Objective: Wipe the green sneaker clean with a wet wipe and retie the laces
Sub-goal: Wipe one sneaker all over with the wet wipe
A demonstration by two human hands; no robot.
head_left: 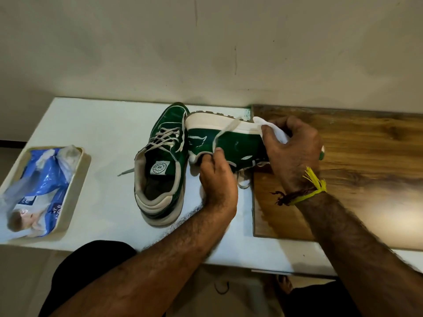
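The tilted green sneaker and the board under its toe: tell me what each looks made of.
Tilted sneaker: upper looks like glossy leather or a synthetic, given its bright reflections; sole looks like matte off-white rubber. Board: wood or wood-look laminate, with brown grain and a soft sheen.

One head-worn wide-angle view looks forward and down, close over the white rectangular tabletop (96, 124). A pale plaster wall (206, 46) fills its upper half.

Off-white plaster wall (206, 46) beyond the fingertips, hairline cracks, a few dark specks. White tabletop (98, 124) under and left of the fingers, wood-grain board (357, 161) under those on the right. Dim warm light, glare near board's front edge.
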